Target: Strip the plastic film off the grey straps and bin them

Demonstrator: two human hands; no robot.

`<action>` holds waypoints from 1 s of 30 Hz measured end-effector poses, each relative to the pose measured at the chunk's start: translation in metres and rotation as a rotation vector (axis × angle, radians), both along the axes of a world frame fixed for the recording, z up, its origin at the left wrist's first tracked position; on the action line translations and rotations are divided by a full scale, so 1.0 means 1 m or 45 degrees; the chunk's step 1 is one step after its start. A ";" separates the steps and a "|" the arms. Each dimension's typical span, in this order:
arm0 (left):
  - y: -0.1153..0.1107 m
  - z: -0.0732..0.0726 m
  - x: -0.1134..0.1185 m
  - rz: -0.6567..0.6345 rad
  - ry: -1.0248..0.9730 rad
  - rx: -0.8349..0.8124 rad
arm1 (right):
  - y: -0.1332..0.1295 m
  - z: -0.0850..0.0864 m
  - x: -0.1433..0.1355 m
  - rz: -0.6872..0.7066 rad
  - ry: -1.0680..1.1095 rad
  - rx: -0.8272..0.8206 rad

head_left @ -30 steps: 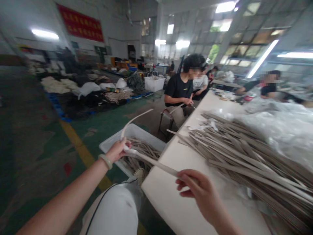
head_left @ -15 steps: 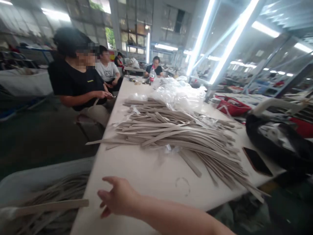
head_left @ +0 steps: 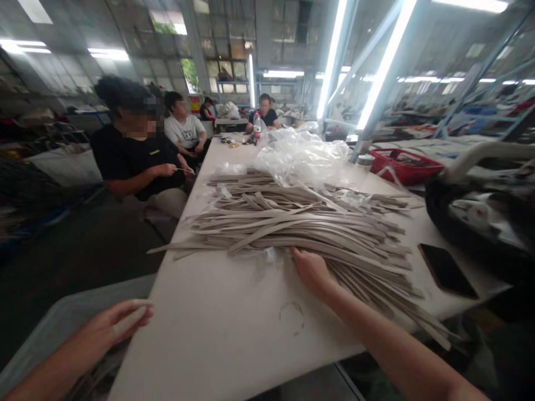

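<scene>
A large heap of flat grey-beige strips (head_left: 301, 228) lies across the white table. At its front edge is my right hand (head_left: 311, 268), its fingertips touching the lowest strips. Most of those fingers are hidden, so their grip does not show. My left hand (head_left: 121, 323) is over the table's left edge, above a pale bin (head_left: 54, 323). Its fingers are pressed together with the thumb along them, and the thumb has a pale covering. Whatever may be pinched there cannot be made out. Dark strips in the bin show only partly beneath that arm.
Clear plastic bags (head_left: 305, 153) lie behind the heap, near a bottle (head_left: 257, 129). A phone (head_left: 447, 270), a red basket (head_left: 403, 165) and a dark bag (head_left: 468, 223) are on the right. A co-worker in black (head_left: 134, 156) sits along the left side; other people are farther back.
My right hand has moved from the table's left part, where it was open, across to the heap's front edge. My left hand has come into view; the strip above the bin no longer shows.
</scene>
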State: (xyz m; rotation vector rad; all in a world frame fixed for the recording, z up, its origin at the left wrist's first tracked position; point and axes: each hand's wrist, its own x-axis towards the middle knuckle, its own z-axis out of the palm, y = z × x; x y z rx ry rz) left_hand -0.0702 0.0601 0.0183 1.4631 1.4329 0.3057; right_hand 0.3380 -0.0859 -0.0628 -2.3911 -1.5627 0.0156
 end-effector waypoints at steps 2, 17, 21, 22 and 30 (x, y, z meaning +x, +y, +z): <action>-0.017 0.002 0.030 -0.311 -0.025 0.171 | 0.010 -0.006 0.004 0.002 -0.042 -0.023; -0.122 -0.048 0.155 -0.758 -0.049 0.313 | 0.001 -0.010 0.015 0.395 -0.032 0.031; -0.121 -0.049 0.151 -0.701 -0.131 0.276 | 0.002 0.003 0.001 0.444 0.022 0.125; -0.119 -0.048 0.149 -0.652 -0.168 0.276 | -0.003 0.007 -0.011 0.470 0.034 0.151; -0.122 -0.011 0.119 -0.923 -0.572 0.526 | -0.075 0.049 -0.155 1.114 0.571 1.148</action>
